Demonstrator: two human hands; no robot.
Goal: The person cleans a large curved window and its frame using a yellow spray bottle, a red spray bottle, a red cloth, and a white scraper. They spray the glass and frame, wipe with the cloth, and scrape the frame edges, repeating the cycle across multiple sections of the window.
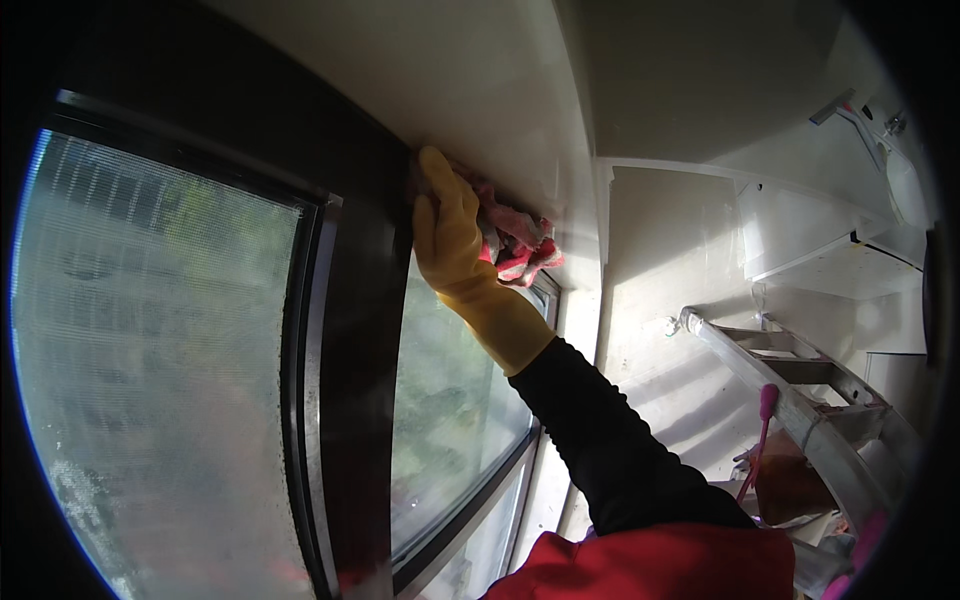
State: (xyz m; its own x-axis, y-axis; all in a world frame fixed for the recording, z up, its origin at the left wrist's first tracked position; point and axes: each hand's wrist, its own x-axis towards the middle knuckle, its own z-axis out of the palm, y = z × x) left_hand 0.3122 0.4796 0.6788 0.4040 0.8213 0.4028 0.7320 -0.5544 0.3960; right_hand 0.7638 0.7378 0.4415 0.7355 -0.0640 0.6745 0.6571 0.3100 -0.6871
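My right hand (454,240), in a yellow rubber glove, presses a crumpled red, pink and grey cloth (521,244) against the place where the dark window frame (360,315) meets the pale wall (480,82). Part of the cloth hangs out past the wrist side of the glove, and the rest is hidden under the hand. Below the glove is a glass pane (450,405) with blurred greenery behind it. To the left stands a panel with a mesh screen (165,360), whitish marks near its bottom. My left hand is out of view.
An aluminium stepladder (802,405) stands at the lower right, with a pink-handled tool (765,420) and a brown item (791,480) beside it. A white cabinet (802,225) is fixed on the far side. Above it shows a T-shaped implement (851,120).
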